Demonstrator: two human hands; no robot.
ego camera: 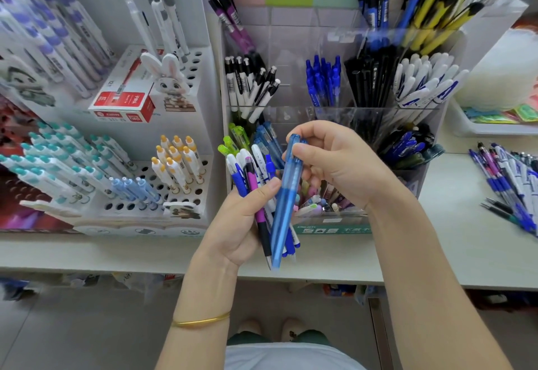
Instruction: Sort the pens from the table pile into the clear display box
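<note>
The left hand (233, 224) serves as a holder: its fingers are curled shut around a mixed bundle of pens (256, 183), fanned upward so each kind shows, in front of the clear display box (334, 119) at the back of the counter (436, 238). The right hand (334, 163) pinches the top of a pale blue pen (286, 200), thumb and fingers closed on it, likely drawing it out of the bundle for its own compartment. More pens lie in a pile (512, 183) by the counter's right edge.
</note>
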